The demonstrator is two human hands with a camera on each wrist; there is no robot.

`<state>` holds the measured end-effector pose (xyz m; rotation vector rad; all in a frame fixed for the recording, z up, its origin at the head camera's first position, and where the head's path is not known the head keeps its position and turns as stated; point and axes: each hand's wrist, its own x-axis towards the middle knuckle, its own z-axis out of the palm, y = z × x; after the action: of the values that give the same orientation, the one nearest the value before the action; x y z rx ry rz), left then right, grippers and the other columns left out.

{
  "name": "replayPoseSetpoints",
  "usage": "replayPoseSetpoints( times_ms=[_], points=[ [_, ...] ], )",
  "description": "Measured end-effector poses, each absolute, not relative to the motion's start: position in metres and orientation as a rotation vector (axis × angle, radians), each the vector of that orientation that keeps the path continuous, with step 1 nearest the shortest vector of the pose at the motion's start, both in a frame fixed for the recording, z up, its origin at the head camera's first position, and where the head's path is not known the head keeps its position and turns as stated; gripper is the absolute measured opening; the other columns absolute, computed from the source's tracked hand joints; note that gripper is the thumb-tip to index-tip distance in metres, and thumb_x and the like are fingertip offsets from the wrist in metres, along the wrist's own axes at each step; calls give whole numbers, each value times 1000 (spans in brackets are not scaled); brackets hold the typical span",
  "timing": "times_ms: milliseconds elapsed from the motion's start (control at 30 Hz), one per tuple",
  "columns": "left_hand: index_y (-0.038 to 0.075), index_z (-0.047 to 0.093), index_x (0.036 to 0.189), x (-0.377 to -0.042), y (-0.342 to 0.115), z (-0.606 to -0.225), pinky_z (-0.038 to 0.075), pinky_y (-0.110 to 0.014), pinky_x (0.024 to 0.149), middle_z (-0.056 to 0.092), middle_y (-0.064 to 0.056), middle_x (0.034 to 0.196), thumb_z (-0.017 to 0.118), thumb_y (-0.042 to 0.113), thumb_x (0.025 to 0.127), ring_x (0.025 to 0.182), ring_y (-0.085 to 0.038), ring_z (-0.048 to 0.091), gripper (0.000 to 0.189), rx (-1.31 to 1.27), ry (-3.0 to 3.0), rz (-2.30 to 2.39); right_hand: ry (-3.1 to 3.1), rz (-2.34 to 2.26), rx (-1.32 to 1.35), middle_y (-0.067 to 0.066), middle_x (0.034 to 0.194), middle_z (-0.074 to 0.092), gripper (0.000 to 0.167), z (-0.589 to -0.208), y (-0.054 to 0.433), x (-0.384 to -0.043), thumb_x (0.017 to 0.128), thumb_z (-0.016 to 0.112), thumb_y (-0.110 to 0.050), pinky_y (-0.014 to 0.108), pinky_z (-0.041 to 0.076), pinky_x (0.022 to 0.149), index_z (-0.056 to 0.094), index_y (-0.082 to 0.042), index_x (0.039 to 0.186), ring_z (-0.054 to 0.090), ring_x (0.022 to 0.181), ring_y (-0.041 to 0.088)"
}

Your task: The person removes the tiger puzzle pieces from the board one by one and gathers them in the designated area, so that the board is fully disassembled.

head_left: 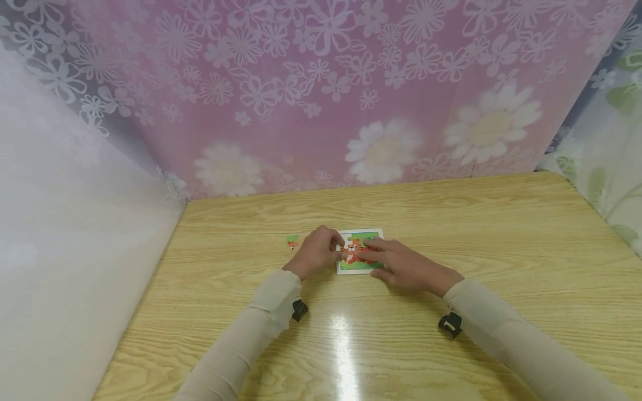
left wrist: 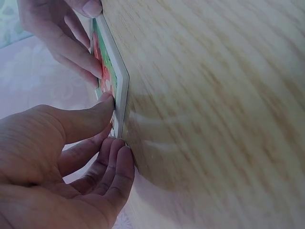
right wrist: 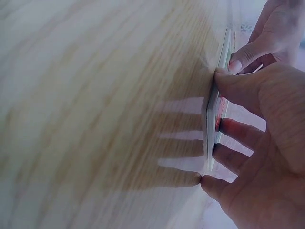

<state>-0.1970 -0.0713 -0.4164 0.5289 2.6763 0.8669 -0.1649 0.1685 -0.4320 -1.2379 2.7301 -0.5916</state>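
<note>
A jigsaw puzzle (head_left: 360, 265) with an orange tiger on green, in a white-bordered tray, lies flat on the wooden table. Bare white backing shows at its upper left. My left hand (head_left: 316, 250) is at the left edge, where thumb and index finger pinch a puzzle piece (head_left: 345, 254) low against the tray; the fingers partly hide it. Over the right half, my right hand (head_left: 403, 264) rests its extended fingers on the picture, its thumb touching the near edge. In the right wrist view, that thumb (right wrist: 238, 88) lies against the tray's rim.
One loose puzzle piece (head_left: 292, 241), green and orange, lies on the table (head_left: 241, 223) left of the tray. A pink floral curtain (head_left: 301, 111) hangs behind the far edge. White fabric (head_left: 75, 223) borders the left side.
</note>
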Motion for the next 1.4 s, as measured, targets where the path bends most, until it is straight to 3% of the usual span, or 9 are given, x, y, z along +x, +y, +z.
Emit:
replayPoseSetpoints(
  times_ms=[467, 933, 1400],
  points=[
    [3, 72, 111, -195, -71, -417, 52, -37, 87, 65, -8, 109, 76, 11, 92, 98, -21, 60, 21, 528, 2694, 900, 2709, -597, -1185, 27, 153, 41, 51, -428, 168, -162, 99, 68, -16, 63, 35, 109, 54, -3, 146, 39, 140, 46],
    [5, 71, 112, -192, -72, -420, 54, -35, 82, 67, -6, 105, 77, 14, 92, 94, -20, 63, 23, 492, 2716, 1002, 2709, -601, -1191, 27, 153, 41, 51, -429, 166, -163, 98, 68, -16, 62, 35, 110, 54, -3, 145, 39, 140, 47],
    [5, 76, 101, -191, -72, -426, 55, -30, 74, 72, -2, 94, 70, 8, 97, 82, -13, 65, 7, 389, 2704, 1285, 2716, -588, -1151, 26, 155, 39, 51, -426, 167, -162, 99, 67, -17, 62, 33, 111, 53, -4, 147, 37, 141, 48]
  ],
)
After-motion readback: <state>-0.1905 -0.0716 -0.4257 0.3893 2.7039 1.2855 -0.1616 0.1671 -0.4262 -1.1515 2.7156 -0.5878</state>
